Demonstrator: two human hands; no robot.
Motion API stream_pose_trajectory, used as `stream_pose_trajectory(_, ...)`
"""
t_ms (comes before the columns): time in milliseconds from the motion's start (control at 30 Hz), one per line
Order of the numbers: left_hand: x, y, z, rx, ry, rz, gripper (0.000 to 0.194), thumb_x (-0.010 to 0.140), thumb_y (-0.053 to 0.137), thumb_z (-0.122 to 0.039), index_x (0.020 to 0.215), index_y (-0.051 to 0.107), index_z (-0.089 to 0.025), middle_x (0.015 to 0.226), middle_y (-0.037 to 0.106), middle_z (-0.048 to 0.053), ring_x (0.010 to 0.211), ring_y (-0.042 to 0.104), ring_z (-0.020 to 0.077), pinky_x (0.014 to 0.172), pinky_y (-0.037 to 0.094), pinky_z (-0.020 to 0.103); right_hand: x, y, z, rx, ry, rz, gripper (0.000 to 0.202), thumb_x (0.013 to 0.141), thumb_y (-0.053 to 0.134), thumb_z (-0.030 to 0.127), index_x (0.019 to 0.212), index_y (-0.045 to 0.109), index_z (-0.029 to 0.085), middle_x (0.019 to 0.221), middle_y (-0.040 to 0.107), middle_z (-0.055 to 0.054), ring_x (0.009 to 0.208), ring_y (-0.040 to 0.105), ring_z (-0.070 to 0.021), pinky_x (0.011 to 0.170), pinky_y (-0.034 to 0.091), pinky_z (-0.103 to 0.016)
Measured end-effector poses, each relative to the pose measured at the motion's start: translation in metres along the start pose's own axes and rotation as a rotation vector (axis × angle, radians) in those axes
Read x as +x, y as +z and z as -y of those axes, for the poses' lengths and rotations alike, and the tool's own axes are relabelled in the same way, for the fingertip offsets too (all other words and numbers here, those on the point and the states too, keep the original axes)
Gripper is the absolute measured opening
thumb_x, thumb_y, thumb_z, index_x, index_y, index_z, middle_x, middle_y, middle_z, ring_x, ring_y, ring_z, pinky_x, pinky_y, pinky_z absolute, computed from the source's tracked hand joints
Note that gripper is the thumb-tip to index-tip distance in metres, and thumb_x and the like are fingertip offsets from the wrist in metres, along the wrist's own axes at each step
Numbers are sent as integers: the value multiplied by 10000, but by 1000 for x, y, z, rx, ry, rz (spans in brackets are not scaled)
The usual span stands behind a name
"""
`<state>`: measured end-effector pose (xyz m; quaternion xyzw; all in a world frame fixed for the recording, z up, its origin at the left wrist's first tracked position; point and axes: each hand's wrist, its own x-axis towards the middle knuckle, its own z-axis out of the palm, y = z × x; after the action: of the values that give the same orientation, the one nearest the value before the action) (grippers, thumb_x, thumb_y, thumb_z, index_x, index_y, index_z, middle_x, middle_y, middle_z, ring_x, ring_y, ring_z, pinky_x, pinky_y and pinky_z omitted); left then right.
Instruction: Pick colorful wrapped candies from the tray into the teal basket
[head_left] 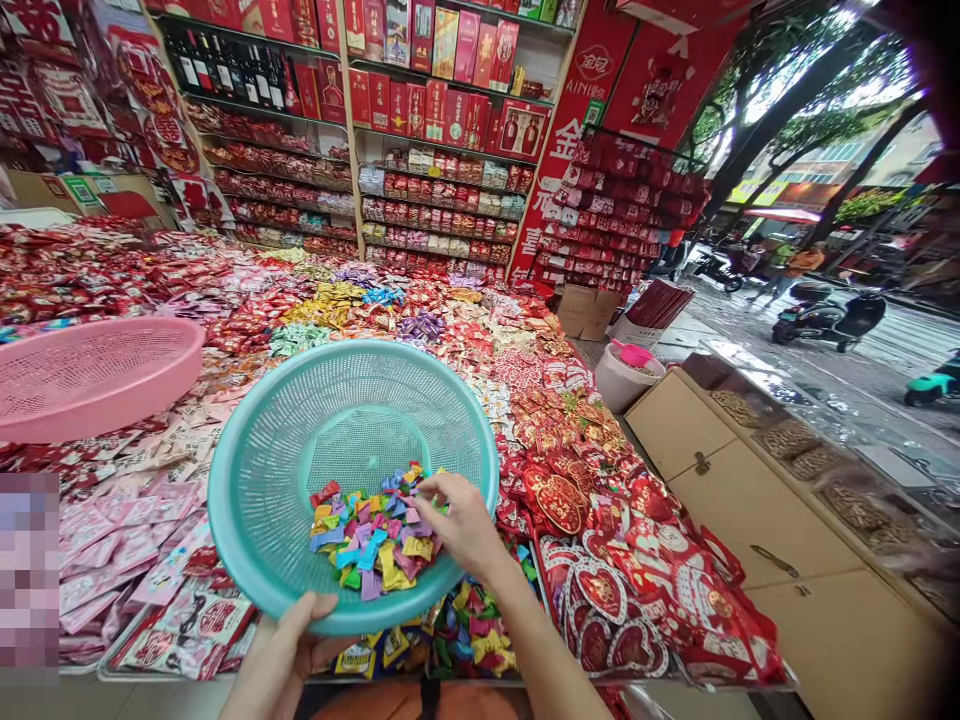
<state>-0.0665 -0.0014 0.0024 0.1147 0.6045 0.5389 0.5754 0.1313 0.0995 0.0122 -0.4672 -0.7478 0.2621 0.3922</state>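
Note:
A round teal plastic basket (255, 440) with a mesh wall tilts toward me over the front of the display. My left hand (289, 640) grips its near left rim, thumb on top and fingers underneath. Small wrapped candies (375, 550) in several bright colours lie heaped in the basket's near part. Over the right side of this heap, inside the rim, is my right hand (454, 515). Its fingers reach left, slightly bent and apart, with the tips at the candies. More bright wrapped candies (480, 625) lie below the basket's near right rim.
A pink basket (172, 375) stands at left on heaps of packaged sweets. Red heart-shaped packets (600, 590) fill trays at right. Shelves with boxes and bottles (225, 70) line the back. A beige cabinet (750, 500) and a white bucket (619, 380) stand to the right.

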Motion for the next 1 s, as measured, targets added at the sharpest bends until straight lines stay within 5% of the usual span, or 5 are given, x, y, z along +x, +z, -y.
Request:
stream_pose_trajectory(167,6,-6,-8,-8,6,12,200,569,796,-165,726,676,-135,843,730,62,785,681,257,673,592,374,-37,-35,-55,-40,188,-156,155,897,544,295,947,651,194,837,667,-32,747,583,-169,714,456,-283)
stream_pose_trajectory(400,17,-13,-7,15,110,-13,143,609,776,-203,675,665,-141,891,734,61,757,682,243,652,601,369,-104,-29,-127,-384,437,152,135,821,557,125,857,666,197,881,642,-55,887,575,-225,788,429,-316)
stream_pose_trajectory(567,18,-16,-5,25,113,-25,182,576,801,-227,679,672,-150,881,734,57,762,683,251,659,603,377,-118,-17,-136,-472,511,261,198,814,562,104,929,701,186,952,634,-87,972,562,-240,810,405,-298)
stream_pose_trajectory(1000,17,-20,-1,-12,79,-22,180,576,792,-195,707,685,-133,827,728,61,764,688,256,670,604,381,-99,3,-140,-630,618,418,129,807,612,180,914,681,164,1028,659,-112,1000,581,-262,748,367,-285)
